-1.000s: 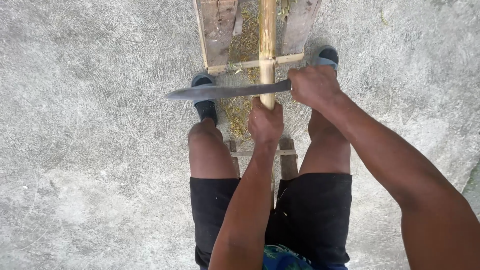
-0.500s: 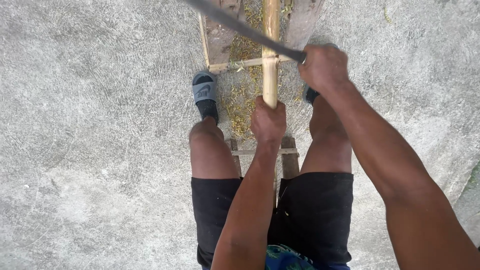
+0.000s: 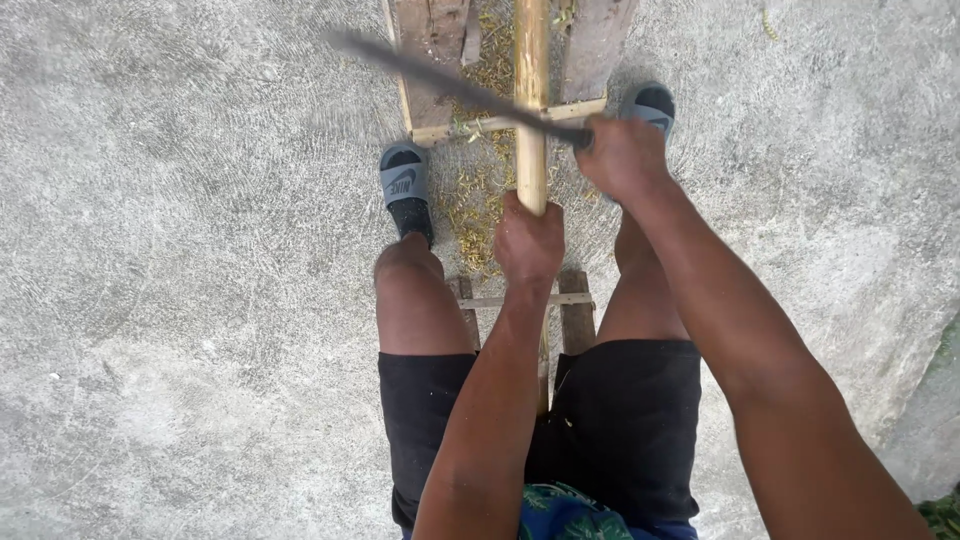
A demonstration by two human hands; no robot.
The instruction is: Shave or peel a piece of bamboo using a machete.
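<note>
Top centre of the frame: left hand (image 3: 528,240) grips the upright bamboo pole (image 3: 530,100); right hand (image 3: 622,155) is closed on a machete (image 3: 450,82) (blade blurred) crossing it toward the upper left.

**No packaging or signage in view**

No packages, labels, signs or screens appear anywhere in the frame. The only marking is a white logo on the grey strap of the left slide sandal (image 3: 404,184), standing on the concrete ground (image 3: 180,300).
</note>
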